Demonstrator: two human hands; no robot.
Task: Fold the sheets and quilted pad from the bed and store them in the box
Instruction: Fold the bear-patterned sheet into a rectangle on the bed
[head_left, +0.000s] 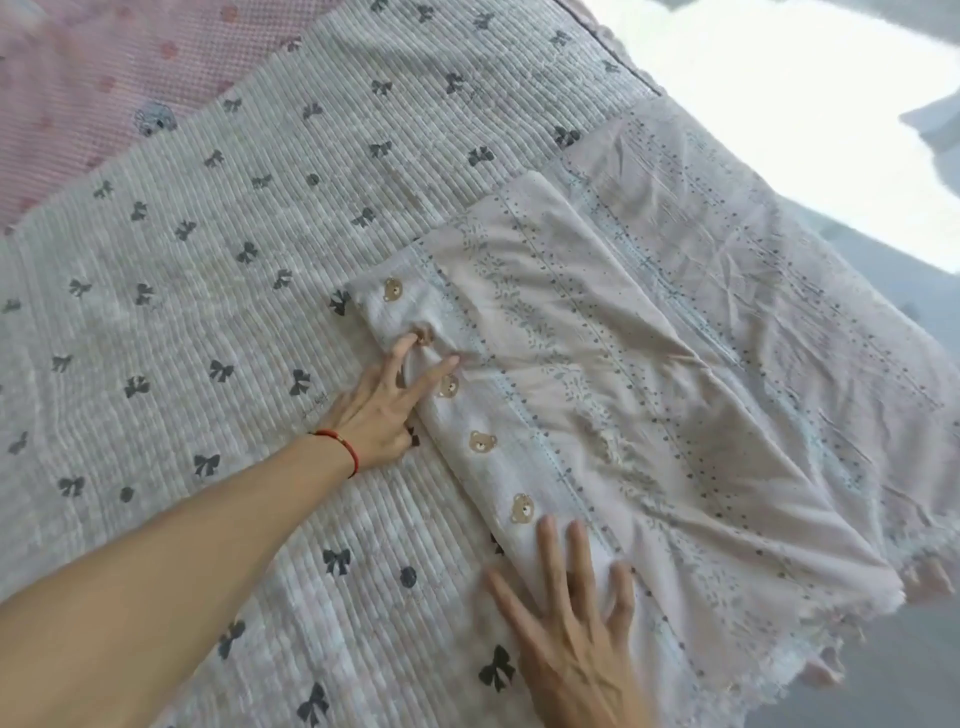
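Observation:
A pale pink sheet (597, 374) with leaf and dot stripes lies folded on the right half of the bed, with a white strip printed with small bears (483, 441) along its left edge. My left hand (384, 400), a red cord at its wrist, pinches the bear strip near its far end. My right hand (566, 618) rests flat with spread fingers on the near end of the same strip. Under everything lies the quilted pad (208, 291), ribbed white with dark bows. No box is in view.
A pink dotted sheet (78, 93) shows at the far left beyond the pad. The bed's right edge drops to a bright, glaring floor (805, 93). The folded sheet's lace edge (779, 670) hangs over the near right corner.

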